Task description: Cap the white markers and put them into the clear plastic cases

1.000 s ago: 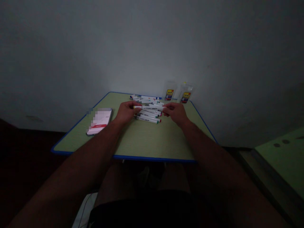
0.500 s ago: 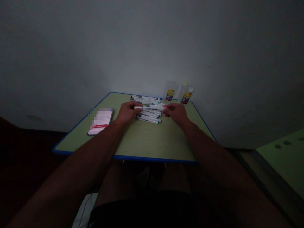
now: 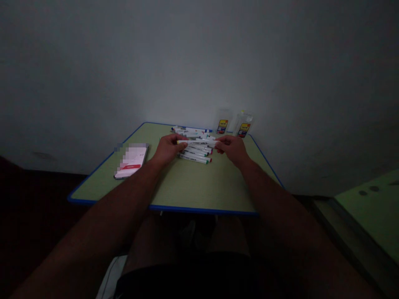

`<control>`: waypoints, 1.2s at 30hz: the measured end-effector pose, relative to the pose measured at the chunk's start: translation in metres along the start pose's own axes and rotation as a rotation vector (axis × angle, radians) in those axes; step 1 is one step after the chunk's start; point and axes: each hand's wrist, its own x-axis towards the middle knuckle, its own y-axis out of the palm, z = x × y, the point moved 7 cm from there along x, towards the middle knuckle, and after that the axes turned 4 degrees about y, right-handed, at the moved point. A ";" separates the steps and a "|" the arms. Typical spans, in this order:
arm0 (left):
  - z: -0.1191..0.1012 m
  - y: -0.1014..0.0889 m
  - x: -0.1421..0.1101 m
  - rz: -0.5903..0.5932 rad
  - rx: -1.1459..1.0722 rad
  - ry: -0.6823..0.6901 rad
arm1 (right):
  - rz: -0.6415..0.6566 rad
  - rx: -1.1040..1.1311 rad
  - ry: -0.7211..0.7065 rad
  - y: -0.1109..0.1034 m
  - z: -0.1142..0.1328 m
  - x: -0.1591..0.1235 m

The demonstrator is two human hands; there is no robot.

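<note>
A white marker (image 3: 197,142) with a yellow tip at its left end is held level above the pile. My left hand (image 3: 169,147) pinches that yellow-tipped end between thumb and fingers. At the other end, my right hand (image 3: 230,147) has its fingertips closed on the marker. Just below and behind it lie several white markers (image 3: 195,157) with coloured ends, green and red among them. More markers (image 3: 190,130) are heaped farther back, near the table's far edge. Both hands hide parts of the pile.
Two clear plastic cases with yellow-and-dark labels, a left case (image 3: 222,121) and a right case (image 3: 244,124), stand at the back right by the wall (image 3: 187,62). A phone (image 3: 132,162) lies on the left of the blue-edged table (image 3: 202,187).
The view has shifted very slightly. Both hands stay at the marker; its right end now looks white where red showed at the right fingertips before.
</note>
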 end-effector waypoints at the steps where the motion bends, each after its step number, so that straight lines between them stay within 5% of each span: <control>1: 0.001 0.001 0.000 0.005 -0.004 0.005 | -0.009 0.007 -0.006 -0.001 0.000 0.001; 12: -0.002 0.008 -0.002 0.023 -0.136 -0.001 | -0.100 0.027 0.015 -0.006 -0.007 0.003; 23: -0.003 0.011 -0.003 0.026 -0.214 -0.002 | 0.037 0.055 0.053 0.014 -0.010 -0.001; 36: 0.002 0.010 0.001 -0.021 -0.446 -0.037 | 0.043 0.076 0.052 0.014 -0.010 0.000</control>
